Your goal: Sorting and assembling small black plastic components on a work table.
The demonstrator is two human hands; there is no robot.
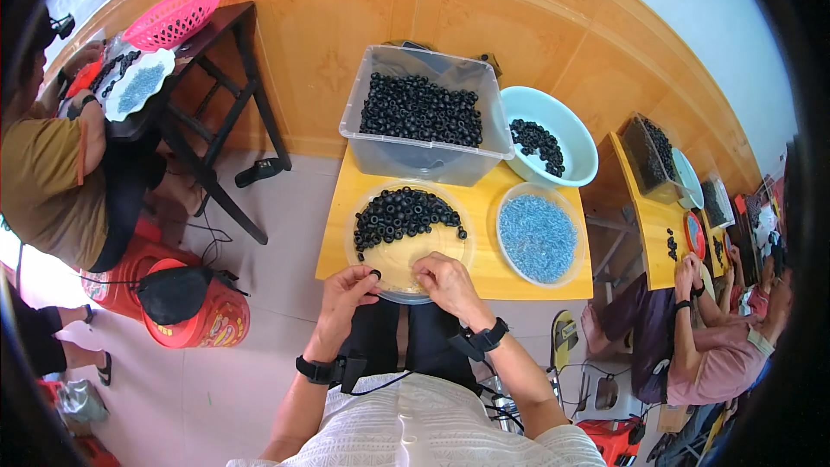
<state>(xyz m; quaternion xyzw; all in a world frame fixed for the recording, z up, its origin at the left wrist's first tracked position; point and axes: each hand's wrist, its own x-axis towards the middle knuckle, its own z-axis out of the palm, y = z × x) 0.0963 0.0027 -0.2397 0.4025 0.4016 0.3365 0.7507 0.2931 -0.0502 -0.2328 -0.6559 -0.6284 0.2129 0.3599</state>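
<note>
Left hand (346, 287): fingers pinched a small black ring (375, 274) at the clear dish's (406, 294) near rim.
Right hand (443, 281): fingers curled together on that rim, holding nothing visible.
Ring pile (405, 212): beyond both fingertips.
Bench (497, 272): yellow.

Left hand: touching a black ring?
Touching. The head view shows the left hand pinching a black ring between its fingertips at the clear dish's rim.

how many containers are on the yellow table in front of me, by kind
Clear rectangular plastic bin of black rings: 1
Light blue round plastic basin: 1
Clear round plastic dishes, one with black rings, one with blue pieces: 2
Total: 4
</note>
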